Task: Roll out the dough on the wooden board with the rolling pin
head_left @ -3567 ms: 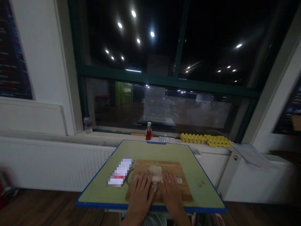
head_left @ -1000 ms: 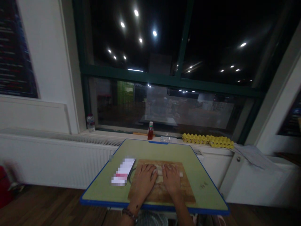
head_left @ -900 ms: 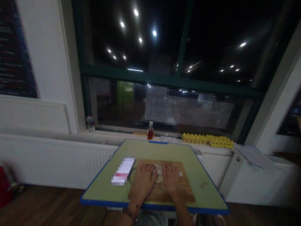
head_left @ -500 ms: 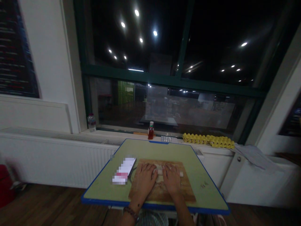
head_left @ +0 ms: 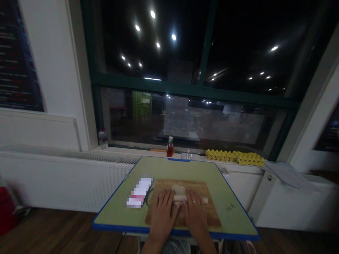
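A pale rolling pin (head_left: 180, 199) lies crosswise over a flat piece of light dough (head_left: 178, 189) on a wooden board (head_left: 212, 217). My left hand (head_left: 162, 213) rests flat over the pin's left part, fingers stretched forward. On its right part lies my right hand (head_left: 195, 213), palm down, fingers also extended; a ring shows on one finger. The pin's right end sticks out past this hand, while its left end is hidden under my left hand. Dough shows beyond the pin between the two hands, and a little on the near side.
The board sits on a small green table (head_left: 159, 167) with a blue edge. Left of it lies a phone (head_left: 140, 192), its screen blurred. On the windowsill stand a bottle of red liquid (head_left: 170, 149), a clear bottle (head_left: 103, 139) and yellow egg trays (head_left: 234, 157).
Both hands have slid toward me together with the rolling pin. More of the dough now shows on the far side of the pin.
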A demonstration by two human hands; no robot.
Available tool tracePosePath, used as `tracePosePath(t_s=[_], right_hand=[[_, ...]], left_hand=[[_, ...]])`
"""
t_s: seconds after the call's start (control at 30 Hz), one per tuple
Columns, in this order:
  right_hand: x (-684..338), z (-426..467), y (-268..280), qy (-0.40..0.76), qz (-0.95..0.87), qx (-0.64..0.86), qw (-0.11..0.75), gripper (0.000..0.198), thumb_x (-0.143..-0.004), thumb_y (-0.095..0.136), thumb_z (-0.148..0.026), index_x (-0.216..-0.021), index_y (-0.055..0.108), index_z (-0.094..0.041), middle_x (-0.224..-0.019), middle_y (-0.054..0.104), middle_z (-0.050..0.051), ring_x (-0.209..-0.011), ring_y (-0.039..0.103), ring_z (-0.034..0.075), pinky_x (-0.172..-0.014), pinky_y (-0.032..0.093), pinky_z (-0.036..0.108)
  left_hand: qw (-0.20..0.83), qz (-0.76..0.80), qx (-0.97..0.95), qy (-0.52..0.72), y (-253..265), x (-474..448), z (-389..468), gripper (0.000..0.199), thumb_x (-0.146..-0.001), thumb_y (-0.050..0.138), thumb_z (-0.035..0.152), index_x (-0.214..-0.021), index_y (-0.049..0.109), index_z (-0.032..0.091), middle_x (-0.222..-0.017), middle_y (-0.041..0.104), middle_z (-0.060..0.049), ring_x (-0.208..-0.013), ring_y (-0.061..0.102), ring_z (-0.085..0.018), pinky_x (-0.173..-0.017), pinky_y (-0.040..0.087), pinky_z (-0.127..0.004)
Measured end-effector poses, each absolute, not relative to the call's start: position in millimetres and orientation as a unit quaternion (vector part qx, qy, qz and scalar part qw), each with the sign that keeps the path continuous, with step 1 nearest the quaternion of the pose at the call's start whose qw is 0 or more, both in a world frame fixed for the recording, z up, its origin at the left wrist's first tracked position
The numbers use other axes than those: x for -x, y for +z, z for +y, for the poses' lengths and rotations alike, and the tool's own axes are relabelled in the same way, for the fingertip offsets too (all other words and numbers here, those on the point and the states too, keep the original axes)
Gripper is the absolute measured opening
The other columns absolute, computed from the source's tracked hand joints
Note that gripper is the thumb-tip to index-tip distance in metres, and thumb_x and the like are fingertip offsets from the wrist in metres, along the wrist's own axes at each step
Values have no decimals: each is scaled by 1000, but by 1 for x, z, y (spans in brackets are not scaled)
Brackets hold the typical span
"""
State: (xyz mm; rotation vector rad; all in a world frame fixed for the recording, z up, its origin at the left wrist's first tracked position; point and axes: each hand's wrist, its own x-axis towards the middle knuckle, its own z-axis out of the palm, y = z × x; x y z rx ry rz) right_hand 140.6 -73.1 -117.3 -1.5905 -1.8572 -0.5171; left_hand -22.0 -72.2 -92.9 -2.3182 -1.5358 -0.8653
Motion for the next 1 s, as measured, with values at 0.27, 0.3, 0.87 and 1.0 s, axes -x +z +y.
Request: tracePosePath(t_s=[0.27, 0.3, 0.87, 1.0], right_hand=[[-144, -95, -108, -172, -723, 603, 290, 47, -100, 29, -32, -140, 51, -22, -142, 52, 7, -132, 46, 23, -110, 34, 42], [-145, -96, -110, -170, -725, 601, 290, 46, -100, 29, -32, -140, 51, -23, -141, 53, 6, -133, 46, 22, -110, 35, 42], [-158, -53, -108, -121, -743, 607, 254, 47, -99, 28, -33, -136, 55, -23, -140, 53, 5, -130, 49, 22, -112, 34, 45], [-155, -31, -91, -95, -728, 638, 232, 49, -100, 24, -32, -133, 58, -19, -140, 54, 8, -132, 46, 24, -113, 31, 46]], left_hand=[[134, -514, 794, -296, -116, 26, -81, 57, -95, 40, 46, -148, 38, 24, -150, 44, -5, -140, 36, -27, -114, 30, -51], [136, -512, 794, -296, -117, 27, -81, 57, -95, 40, 46, -148, 38, 24, -150, 44, -5, -140, 37, -27, -114, 31, -51], [105, -497, 819, -268, -84, 30, -50, 49, -96, 40, 42, -140, 49, 23, -144, 52, -7, -135, 44, -25, -114, 28, -49], [88, -511, 815, -258, -65, 23, -30, 46, -98, 35, 40, -135, 55, 21, -141, 55, -8, -133, 46, -25, -113, 29, -49]])
